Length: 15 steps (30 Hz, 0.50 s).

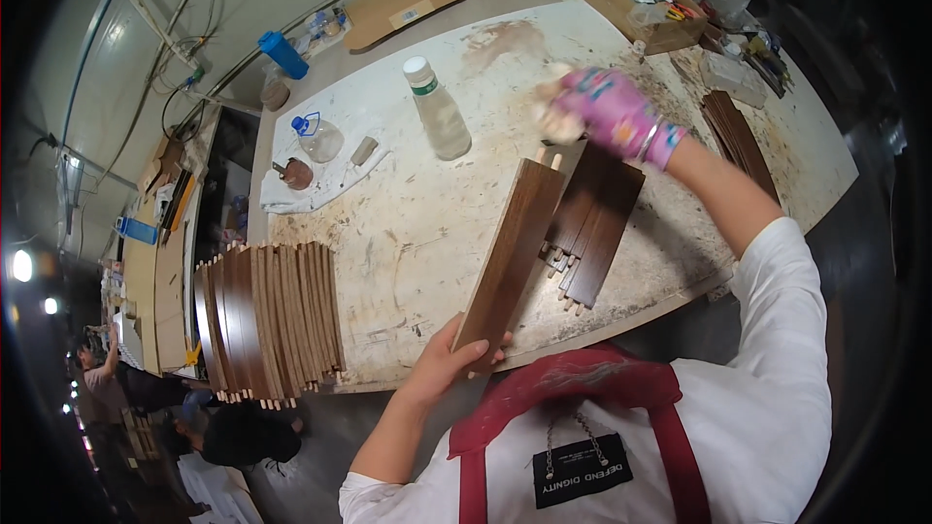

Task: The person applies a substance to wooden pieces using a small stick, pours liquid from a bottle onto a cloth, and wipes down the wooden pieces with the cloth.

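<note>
My bare left hand (pixel 449 361) grips the lower end of a dark brown wooden slat (pixel 510 257), thumb on its face. The slat is tilted, its far end raised toward the middle of the table, where pale dowels (pixel 550 157) stick out. Just beyond that end is my right hand (pixel 616 114), in a pink flowered glove with cream fingers. Motion smears those fingers, so whether they hold anything cannot be made out. Under and right of the slat lie several more dark slats (pixel 600 233) with dowel pegs at their near ends.
A long row of slats (pixel 264 315) stands at the table's left front. Behind are a clear bottle (pixel 442 116), a small jug (pixel 318 141) and a brown pot (pixel 294 175) on a cloth. A cardboard box (pixel 646 24) and more slats (pixel 735 141) lie right. People (pixel 243 437) are at left.
</note>
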Each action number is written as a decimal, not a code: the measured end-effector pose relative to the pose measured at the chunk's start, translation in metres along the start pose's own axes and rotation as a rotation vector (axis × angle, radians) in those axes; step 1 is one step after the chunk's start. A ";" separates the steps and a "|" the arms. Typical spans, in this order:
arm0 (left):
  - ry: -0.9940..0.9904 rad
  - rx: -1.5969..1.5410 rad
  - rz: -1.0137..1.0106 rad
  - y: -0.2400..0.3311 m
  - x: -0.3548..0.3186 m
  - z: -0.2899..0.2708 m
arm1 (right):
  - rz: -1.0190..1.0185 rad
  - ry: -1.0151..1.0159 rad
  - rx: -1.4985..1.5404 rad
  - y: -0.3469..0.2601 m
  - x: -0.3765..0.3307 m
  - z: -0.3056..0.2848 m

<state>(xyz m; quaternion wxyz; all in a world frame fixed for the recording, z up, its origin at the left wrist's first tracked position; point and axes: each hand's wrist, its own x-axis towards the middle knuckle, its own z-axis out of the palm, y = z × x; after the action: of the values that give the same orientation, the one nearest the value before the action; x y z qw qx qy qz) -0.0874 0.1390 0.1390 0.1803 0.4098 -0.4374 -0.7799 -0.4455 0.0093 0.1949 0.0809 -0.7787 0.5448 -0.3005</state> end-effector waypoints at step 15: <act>0.049 -0.107 0.317 -0.010 0.056 0.007 | 0.532 0.407 1.898 -0.013 -0.078 0.047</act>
<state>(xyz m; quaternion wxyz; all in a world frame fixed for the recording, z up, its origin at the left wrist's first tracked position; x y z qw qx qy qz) -0.1253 0.1126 0.1053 0.3333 0.3443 -0.4499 -0.7537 -0.4264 0.0756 0.1334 0.6377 -0.1791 0.2399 -0.7097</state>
